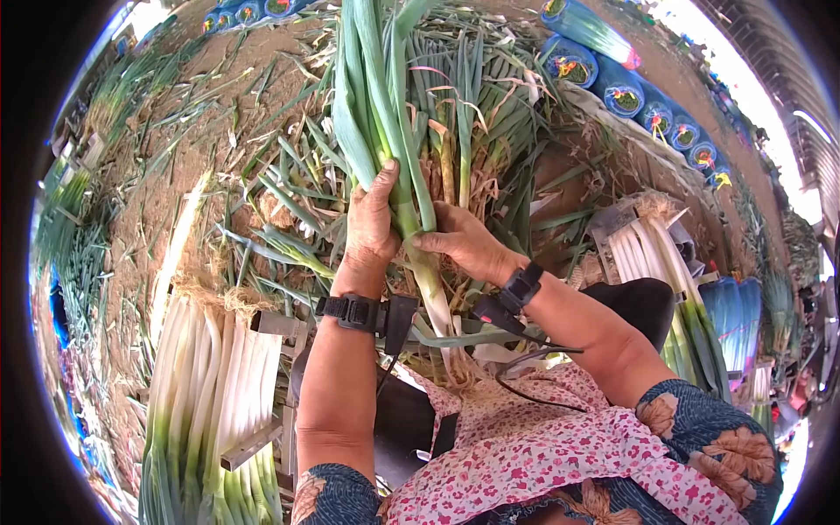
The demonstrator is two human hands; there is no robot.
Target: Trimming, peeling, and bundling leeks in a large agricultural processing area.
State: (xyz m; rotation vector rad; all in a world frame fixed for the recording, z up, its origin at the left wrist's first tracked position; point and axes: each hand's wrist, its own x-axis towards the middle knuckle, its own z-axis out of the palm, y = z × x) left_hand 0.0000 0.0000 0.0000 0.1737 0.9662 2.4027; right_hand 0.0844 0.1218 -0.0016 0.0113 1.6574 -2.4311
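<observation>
In the head view, I've got one long leek with broad green leaves and a white stem point(426, 273), held up in front of the pink-flowered cloth apron point(525, 437). Its long axis runs nearly straight away from the wearer, tilted slightly left: leaves far, pale roots near the lap. Two hands on it! The left hand point(372, 217) wraps the leaf base, thumb on top; the right hand point(470, 242) pinches just below, thumb across the stem. I count two black wrist straps point(352, 311), one per arm; any lettering there's too small for me. Upper right, at least five blue-wrapped cylindrical bundles point(623, 98).
</observation>
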